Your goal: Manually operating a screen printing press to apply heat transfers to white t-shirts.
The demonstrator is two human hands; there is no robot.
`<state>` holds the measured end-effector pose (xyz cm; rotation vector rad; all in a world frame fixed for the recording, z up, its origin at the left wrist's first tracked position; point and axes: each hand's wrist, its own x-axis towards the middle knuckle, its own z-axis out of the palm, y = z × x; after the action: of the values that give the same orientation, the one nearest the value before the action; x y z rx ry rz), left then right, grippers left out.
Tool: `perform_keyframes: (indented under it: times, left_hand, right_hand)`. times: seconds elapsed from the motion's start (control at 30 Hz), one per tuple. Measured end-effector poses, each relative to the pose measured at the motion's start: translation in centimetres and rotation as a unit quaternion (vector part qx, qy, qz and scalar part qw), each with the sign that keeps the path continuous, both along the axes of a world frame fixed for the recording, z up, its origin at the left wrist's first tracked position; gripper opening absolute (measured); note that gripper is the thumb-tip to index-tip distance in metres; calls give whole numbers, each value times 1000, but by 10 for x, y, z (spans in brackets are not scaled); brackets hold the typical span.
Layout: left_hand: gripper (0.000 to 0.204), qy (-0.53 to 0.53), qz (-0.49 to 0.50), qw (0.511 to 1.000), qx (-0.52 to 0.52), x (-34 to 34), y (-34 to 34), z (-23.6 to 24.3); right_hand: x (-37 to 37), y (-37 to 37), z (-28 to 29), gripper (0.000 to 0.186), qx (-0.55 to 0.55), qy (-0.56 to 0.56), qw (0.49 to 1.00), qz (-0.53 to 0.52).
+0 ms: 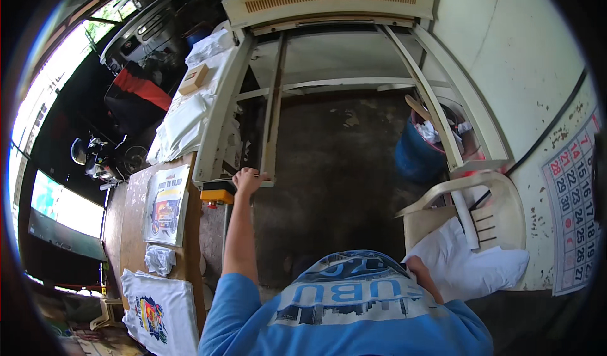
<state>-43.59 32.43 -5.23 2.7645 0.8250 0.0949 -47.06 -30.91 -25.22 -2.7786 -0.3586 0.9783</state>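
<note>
My left hand [247, 181] is closed over the near end of the machine's metal frame rail [270, 122], its fingers curled at the corner. Beside it, a yellow control box [217, 196] with a red button is fixed under the frame's end. My right hand [414, 265] is held close against my blue printed T-shirt [354, 293], and its fingers are hidden. A white cloth [452, 261] lies over the seat of the cream plastic chair [484, 182], to the right of that hand.
At the left, a wooden table [134, 198] carries printed white shirts [165, 214]. Farther back are white cloths and a cardboard box [193, 79]. A vented cream hood [329, 2] spans the frame's far end. A blue drum [414, 153] stands at the right, near a wall calendar [572, 210].
</note>
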Motion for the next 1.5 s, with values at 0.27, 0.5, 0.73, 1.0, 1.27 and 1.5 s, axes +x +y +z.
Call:
perform_keyframes:
  times: [0.27,0.5,0.73,1.0,1.27,1.5]
  left_hand:
    - [53,206,-19,978,13,15,3,5]
    - [55,176,16,984,30,12,8,5]
    - [55,163,10,986,22,9,7,5]
    - [57,191,37,981,28,-1,10,5]
    - [58,163,10,986,34,10,12,-2]
    - [55,165,-1,986,19,10,7,4]
  right_hand:
    - [3,59,29,25,269,72,956,-89]
    - [-43,-54,-112,27,129,20,991,-32]
    - [8,-160,-172,27,96,-60,988,106]
    - [12,27,-45,25,143,37,988,-55]
    - [12,44,3,21,196,29,978,-67]
    - [-51,-30,-15,27,422,-96,902,6]
